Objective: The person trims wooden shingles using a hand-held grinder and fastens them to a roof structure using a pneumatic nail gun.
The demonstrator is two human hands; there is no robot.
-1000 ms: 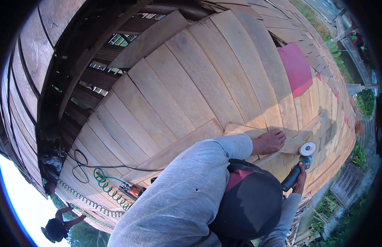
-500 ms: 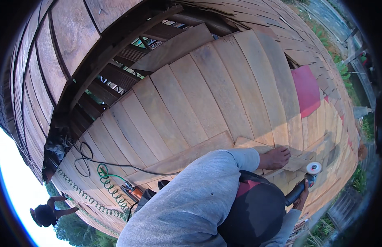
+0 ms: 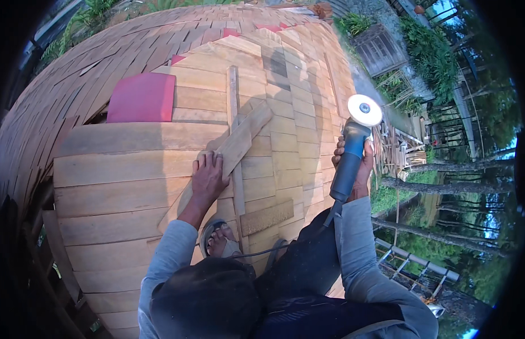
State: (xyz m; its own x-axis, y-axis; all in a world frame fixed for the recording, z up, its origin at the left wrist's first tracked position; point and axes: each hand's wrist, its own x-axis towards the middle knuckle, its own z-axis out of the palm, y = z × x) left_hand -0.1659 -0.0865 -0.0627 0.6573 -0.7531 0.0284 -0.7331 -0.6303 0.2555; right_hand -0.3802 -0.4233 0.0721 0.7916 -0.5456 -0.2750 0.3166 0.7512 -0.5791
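Note:
In my right hand [image 3: 362, 176] is an angle grinder [image 3: 346, 169], gripped round its dark blue body. Its pale round disc [image 3: 365, 109] faces up, raised to the right of the shingled roof, apart from any wood. My left hand [image 3: 210, 176] presses down with its fingers over a loose wooden board [image 3: 248, 138], which slants across the shingles. Beneath that board runs a narrow wooden strip [image 3: 233, 101]. The board's lower part is partly hidden by my hand and forearm. A short, darker piece of wood [image 3: 267, 217] lies by my sandalled foot [image 3: 222, 242].
Overlapping wooden shingles [image 3: 124, 183] form a curved roof under me. A red sheet [image 3: 141, 97] lies at the upper left. Dark framing [image 3: 59, 248] shows at the lower left. A grinder cord [image 3: 262, 252] crosses near my feet. Beyond the right edge are a ladder [image 3: 415, 265] and trees.
The view has swung right, so the green coiled hose and the other person have left it. The grinder now stands raised upright in my right hand. My left hand stays on the board.

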